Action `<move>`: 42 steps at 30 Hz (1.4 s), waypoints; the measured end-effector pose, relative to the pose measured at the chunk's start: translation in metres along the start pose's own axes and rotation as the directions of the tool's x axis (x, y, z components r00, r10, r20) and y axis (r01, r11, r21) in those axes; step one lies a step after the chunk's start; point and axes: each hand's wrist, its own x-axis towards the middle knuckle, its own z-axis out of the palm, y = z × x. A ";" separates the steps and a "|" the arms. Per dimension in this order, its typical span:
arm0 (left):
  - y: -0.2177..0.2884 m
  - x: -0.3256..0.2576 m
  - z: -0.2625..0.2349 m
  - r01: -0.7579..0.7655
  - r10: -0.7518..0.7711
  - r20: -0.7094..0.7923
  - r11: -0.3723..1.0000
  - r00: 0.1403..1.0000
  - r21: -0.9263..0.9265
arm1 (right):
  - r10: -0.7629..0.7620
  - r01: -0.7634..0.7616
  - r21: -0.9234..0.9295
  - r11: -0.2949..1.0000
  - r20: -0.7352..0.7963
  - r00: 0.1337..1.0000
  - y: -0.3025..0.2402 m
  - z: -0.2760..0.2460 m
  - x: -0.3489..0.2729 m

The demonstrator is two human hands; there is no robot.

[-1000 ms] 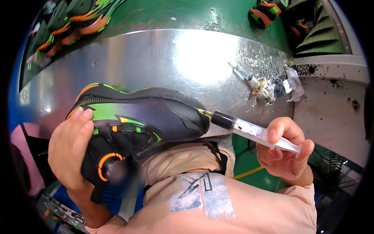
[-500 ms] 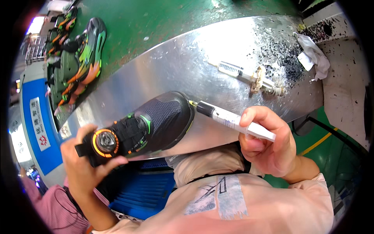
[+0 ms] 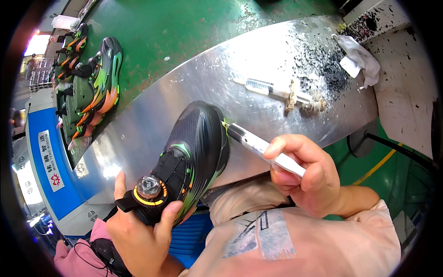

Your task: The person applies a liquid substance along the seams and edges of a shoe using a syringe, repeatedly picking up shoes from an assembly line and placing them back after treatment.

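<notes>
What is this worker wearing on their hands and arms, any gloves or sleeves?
No gloves: both the left hand and the right hand are bare, with no rings or watch in view. The right forearm is uncovered up to a short, pale peach sleeve. The left arm's upper part lies out of view.

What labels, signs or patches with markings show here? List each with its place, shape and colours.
Sign: on the blue panel at the far left, a narrow white upright strip with red marks.
Patch: on the person's pink trouser leg at the bottom, a pale grey, rough-edged rectangle with dark line marks.
Syringe: lying on the metal table, a clear tube with fine dark scale marks.
No packages or screens in view.
</notes>
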 end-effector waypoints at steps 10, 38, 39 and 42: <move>0.018 0.001 0.012 0.072 -0.073 -0.113 0.997 0.991 -0.018 | -0.271 0.275 -0.269 0.923 0.055 0.961 0.027 0.021 -0.009; -0.060 0.006 0.019 0.161 -0.264 -0.092 0.790 0.960 -0.592 | -0.383 0.012 -0.952 -0.306 0.135 0.914 -0.091 -0.094 0.001; -0.062 0.007 0.016 0.093 -0.171 -0.104 0.850 0.980 -0.518 | -0.310 -0.033 -0.917 -0.398 0.101 0.945 -0.097 -0.099 -0.003; -0.090 0.012 -0.011 -0.088 0.061 -0.128 0.973 0.990 -0.214 | -0.215 -0.221 -0.853 -0.474 -0.131 0.968 -0.110 -0.083 -0.013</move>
